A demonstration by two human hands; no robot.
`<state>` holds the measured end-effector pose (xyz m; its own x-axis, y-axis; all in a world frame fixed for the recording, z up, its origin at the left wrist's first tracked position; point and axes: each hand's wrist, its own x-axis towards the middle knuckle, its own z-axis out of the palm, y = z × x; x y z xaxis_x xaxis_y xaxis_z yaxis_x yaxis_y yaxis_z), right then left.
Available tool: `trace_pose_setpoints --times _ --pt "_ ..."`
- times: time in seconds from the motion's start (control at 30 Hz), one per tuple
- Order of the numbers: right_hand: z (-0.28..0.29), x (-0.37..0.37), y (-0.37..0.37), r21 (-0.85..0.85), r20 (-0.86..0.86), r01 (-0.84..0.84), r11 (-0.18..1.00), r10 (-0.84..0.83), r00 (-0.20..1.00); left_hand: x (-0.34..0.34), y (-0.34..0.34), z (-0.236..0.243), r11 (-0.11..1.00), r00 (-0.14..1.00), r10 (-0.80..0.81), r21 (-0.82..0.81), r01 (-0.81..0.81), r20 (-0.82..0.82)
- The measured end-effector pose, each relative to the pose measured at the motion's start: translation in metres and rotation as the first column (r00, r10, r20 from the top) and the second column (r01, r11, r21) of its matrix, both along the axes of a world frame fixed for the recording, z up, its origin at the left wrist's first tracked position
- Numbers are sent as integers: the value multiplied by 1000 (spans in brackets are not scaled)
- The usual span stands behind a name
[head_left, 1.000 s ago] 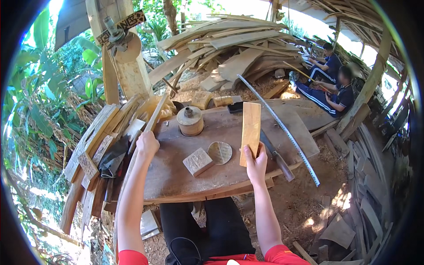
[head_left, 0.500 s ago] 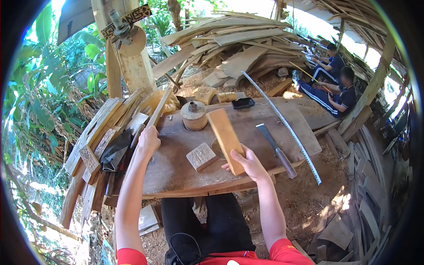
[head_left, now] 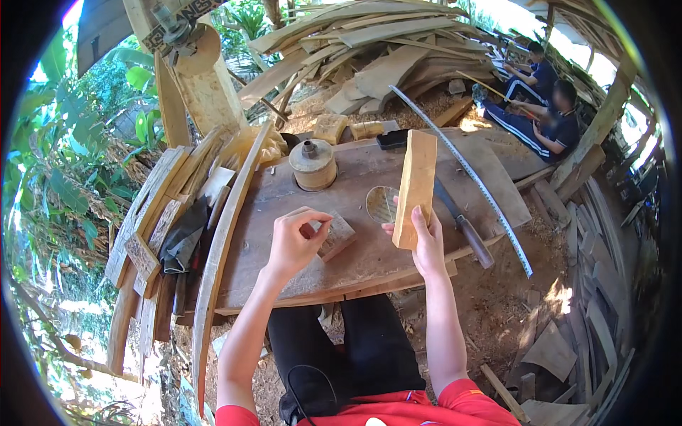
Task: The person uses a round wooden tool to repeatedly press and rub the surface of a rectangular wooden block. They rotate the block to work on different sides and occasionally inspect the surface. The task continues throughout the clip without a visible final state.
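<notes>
My left hand (head_left: 298, 241) is loosely closed, thumb and index curled together with nothing visible in them, over a pale square block (head_left: 339, 238) on the wooden table (head_left: 259, 234). My right hand (head_left: 424, 245) grips a long yellowish wooden block (head_left: 415, 177), held upright. Behind it lie a round disc (head_left: 376, 204) and a knife (head_left: 474, 241) with a wooden handle. A cylindrical container (head_left: 312, 170) with a metal neck stands toward the back. A long curved plank (head_left: 227, 263) lies along the table's left side, beside my left forearm.
A marked metal strip (head_left: 469, 170) and a black tray (head_left: 391, 140) lie on the table. Stacked wood (head_left: 145, 220) and dark cloth (head_left: 181, 245) crowd the left. A board pile (head_left: 387, 71) stands behind; two people (head_left: 554, 121) sit at right near a post (head_left: 597, 121).
My left hand has let go of the curved plank and moved right over the square block. My right hand has swung the wooden block from tilted back to upright, slightly rightward.
</notes>
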<state>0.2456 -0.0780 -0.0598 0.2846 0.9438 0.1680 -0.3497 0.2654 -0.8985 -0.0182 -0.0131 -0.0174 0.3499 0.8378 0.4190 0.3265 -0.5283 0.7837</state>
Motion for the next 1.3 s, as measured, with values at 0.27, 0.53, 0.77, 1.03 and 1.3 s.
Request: trace_pose_setpoints --times 0.27,0.53,0.77,1.03,1.3 --pt "-3 5 2 -19 25 -37 999 38 999 16 10 -12 996 999 36 83 -34 -25" --pt "-3 4 0 -15 53 -59 998 60 997 18 9 -19 992 998 65 112 -62 -27" --pt "15 -8 -16 44 561 50 998 -66 825 26 2 -36 979 981 181 85 -186 65" --pt "66 -16 -52 214 816 110 971 -239 526 28 0 -43 972 971 213 73 -222 109" --pt "62 -17 -56 239 924 93 967 -256 285 30 -1 -41 972 967 227 27 -232 118"
